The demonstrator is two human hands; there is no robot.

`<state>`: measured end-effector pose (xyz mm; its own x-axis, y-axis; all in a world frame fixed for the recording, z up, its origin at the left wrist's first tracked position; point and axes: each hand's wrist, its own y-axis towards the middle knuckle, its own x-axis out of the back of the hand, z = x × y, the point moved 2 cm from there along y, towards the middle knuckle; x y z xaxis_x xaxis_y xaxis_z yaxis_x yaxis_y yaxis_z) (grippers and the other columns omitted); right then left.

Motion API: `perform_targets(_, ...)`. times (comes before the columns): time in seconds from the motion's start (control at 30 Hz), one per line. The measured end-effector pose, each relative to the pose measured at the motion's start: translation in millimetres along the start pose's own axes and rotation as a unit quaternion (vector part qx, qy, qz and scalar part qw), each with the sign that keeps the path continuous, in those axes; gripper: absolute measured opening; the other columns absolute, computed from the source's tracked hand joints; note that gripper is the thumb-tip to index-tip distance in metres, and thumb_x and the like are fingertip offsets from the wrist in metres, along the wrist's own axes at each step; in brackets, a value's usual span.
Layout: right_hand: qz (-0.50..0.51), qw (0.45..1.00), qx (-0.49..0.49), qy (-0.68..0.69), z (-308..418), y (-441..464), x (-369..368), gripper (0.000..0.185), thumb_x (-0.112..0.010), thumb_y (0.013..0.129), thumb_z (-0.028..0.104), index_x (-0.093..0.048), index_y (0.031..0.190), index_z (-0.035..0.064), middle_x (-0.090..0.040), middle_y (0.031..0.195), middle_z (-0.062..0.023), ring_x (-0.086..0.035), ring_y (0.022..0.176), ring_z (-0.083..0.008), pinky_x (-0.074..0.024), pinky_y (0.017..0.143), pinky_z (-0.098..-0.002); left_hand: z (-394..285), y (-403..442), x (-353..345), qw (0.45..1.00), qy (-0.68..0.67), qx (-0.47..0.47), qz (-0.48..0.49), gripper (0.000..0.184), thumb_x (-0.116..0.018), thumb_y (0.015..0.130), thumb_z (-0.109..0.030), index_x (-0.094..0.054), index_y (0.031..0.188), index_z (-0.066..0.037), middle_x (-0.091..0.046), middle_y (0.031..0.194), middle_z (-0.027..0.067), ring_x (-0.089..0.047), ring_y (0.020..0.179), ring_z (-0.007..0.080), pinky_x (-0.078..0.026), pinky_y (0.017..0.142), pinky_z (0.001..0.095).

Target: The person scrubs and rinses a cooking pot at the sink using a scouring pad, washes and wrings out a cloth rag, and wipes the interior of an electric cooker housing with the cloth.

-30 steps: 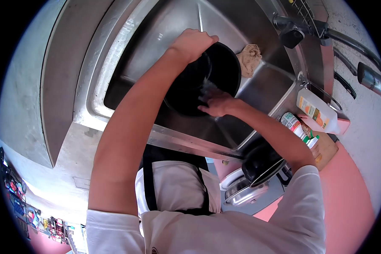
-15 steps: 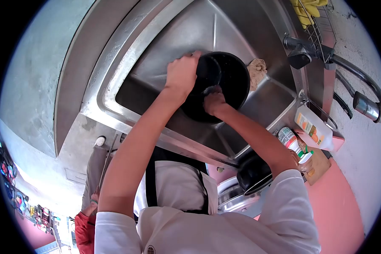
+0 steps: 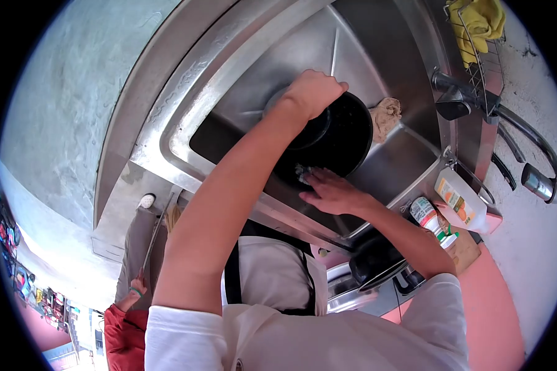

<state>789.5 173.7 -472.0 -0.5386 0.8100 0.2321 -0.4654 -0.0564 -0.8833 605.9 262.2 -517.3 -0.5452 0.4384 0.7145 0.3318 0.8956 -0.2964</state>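
A large dark pot (image 3: 353,133) rests in the metal sink (image 3: 408,151), with a smaller dark round vessel (image 3: 312,137) at its left side. My left hand (image 3: 315,93) is closed over the upper rim of the dark vessels; which rim it grips is partly hidden by the hand and forearm. Lower down, my right hand (image 3: 333,190) presses a greyish scrubber (image 3: 302,174) against the pot's near side, fingers extended together over it. A crumpled tan cloth (image 3: 385,119) lies in the sink, just right of the pot.
A faucet (image 3: 455,102) and a wire rack with a yellow cloth (image 3: 484,21) are at the upper right. Bottles (image 3: 458,201) stand right of the sink. A black pan (image 3: 374,260) is below the sink edge. Another person in a red sleeve (image 3: 127,331) holds a stick at lower left.
My right hand has moved down and left to the pot's near side, its fingers straighter. My left hand has shifted right along the rim. The view has shifted, showing more of the rack.
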Motion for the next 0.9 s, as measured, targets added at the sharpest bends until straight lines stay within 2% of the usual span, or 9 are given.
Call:
perform_targets(0.1, 0.071, 0.995, 0.025, -0.065, -0.6, 2.3, 17.1, 0.065, -0.032, 0.091, 0.047, -0.032, 0.133, -0.0021, -0.029, 0.139, -0.0248, -0.025, 0.132, -0.0336, -0.0144, 0.11, -0.0418, -2.2, 5.3, -2.6, 0.999, 0.019, -0.034, 0.01, 0.044, -0.064, 0.067, 0.001, -0.055, 0.109, -0.009, -0.065, 0.088, 0.0102, -0.063, 0.085, 0.0282, -0.049, 0.074, 0.0371)
perform_targets(0.2, 0.034, 0.754, -0.177, -0.632, -39.1, -1.9, 58.3, 0.071, -0.025, 0.091, 0.053, -0.026, 0.138, 0.0, -0.012, 0.148, -0.0145, 0.0, 0.139, -0.0252, 0.006, 0.11, -0.0433, 0.3, 10.7, -9.9, 0.999, 0.01, -0.043, -0.009, 0.045, -0.065, 0.067, 0.0, -0.055, 0.109, -0.009, -0.065, 0.088, 0.0106, -0.063, 0.086, 0.0284, -0.049, 0.075, 0.0366)
perform_targets(0.3, 0.114, 0.773, -0.201, -0.591, -19.9, 1.9, 72.8, 0.069, -0.024, 0.092, 0.051, -0.026, 0.138, -0.0003, -0.013, 0.148, -0.0167, -0.005, 0.138, -0.028, 0.0008, 0.111, -0.0415, -1.3, 11.2, -0.8, 0.998, 0.017, -0.055, 0.007, 0.045, -0.064, 0.067, 0.001, -0.055, 0.11, -0.009, -0.065, 0.086, 0.0104, -0.063, 0.084, 0.0287, -0.049, 0.074, 0.0367)
perform_targets(0.37, 0.258, 0.916, -0.121, -0.282, -20.8, 6.3, 47.7, 0.067, -0.023, 0.093, 0.049, -0.028, 0.137, -0.0017, -0.016, 0.146, -0.0196, -0.011, 0.137, -0.0296, -0.0052, 0.112, -0.0396, -2.4, 12.8, 2.0, 0.998, 0.024, -0.059, 0.015, 0.045, -0.064, 0.067, 0.001, -0.055, 0.11, -0.009, -0.065, 0.085, 0.0102, -0.063, 0.084, 0.0287, -0.049, 0.073, 0.0367)
perform_targets(0.43, 0.137, 0.989, 0.004, 0.049, -4.6, -3.2, 22.9, 0.068, -0.025, 0.093, 0.05, -0.035, 0.132, -0.0045, -0.025, 0.141, -0.0246, -0.019, 0.135, -0.033, -0.0123, 0.111, -0.0387, -3.4, 11.9, 2.3, 0.998, 0.026, -0.05, 0.014, 0.045, -0.064, 0.068, 0.001, -0.055, 0.11, -0.01, -0.065, 0.085, 0.01, -0.063, 0.083, 0.0287, -0.049, 0.072, 0.0366)
perform_targets(0.57, 0.144, 0.981, 0.027, -0.127, -13.4, -8.9, 30.8, 0.063, -0.031, 0.093, 0.047, -0.04, 0.13, -0.0026, -0.026, 0.142, -0.0232, -0.017, 0.135, -0.0321, -0.009, 0.111, -0.0414, -2.0, 14.2, 2.6, 0.998, 0.032, -0.055, 0.021, 0.044, -0.064, 0.068, 0.0, -0.055, 0.11, -0.01, -0.065, 0.085, 0.0103, -0.063, 0.083, 0.0289, -0.049, 0.071, 0.0371)
perform_targets(0.7, 0.084, 0.691, -0.106, -0.71, -28.0, -8.6, 99.0, 0.052, -0.03, 0.095, 0.033, -0.034, 0.135, 0.0015, -0.01, 0.149, -0.0127, 0.0, 0.138, -0.0273, 0.0055, 0.11, -0.0436, -1.5, 17.6, 1.4, 0.996, 0.039, -0.073, 0.017, 0.044, -0.064, 0.068, 0.001, -0.054, 0.109, -0.01, -0.065, 0.085, 0.0105, -0.063, 0.083, 0.0291, -0.049, 0.073, 0.0377)
perform_targets(0.87, 0.069, 0.683, -0.15, -0.711, -25.5, 1.3, 79.0, 0.058, -0.027, 0.095, 0.039, -0.029, 0.137, 0.0, -0.008, 0.149, -0.0144, -0.001, 0.138, -0.0282, 0.0054, 0.11, -0.0424, -5.3, 16.5, -0.8, 0.996, 0.02, -0.08, 0.03, 0.044, -0.063, 0.068, 0.002, -0.054, 0.11, -0.01, -0.065, 0.087, 0.0103, -0.062, 0.086, 0.0288, -0.048, 0.076, 0.0383)
perform_targets(0.9, 0.096, 0.766, -0.16, -0.615, -31.2, -6.4, 59.4, 0.061, -0.027, 0.094, 0.042, -0.028, 0.137, -0.0018, -0.008, 0.149, -0.0166, -0.002, 0.138, -0.0289, 0.0039, 0.111, -0.0415, -4.8, 16.0, -2.2, 0.997, 0.017, -0.069, 0.016, 0.044, -0.063, 0.068, 0.002, -0.054, 0.11, -0.01, -0.065, 0.087, 0.0103, -0.062, 0.087, 0.0286, -0.048, 0.077, 0.0384)
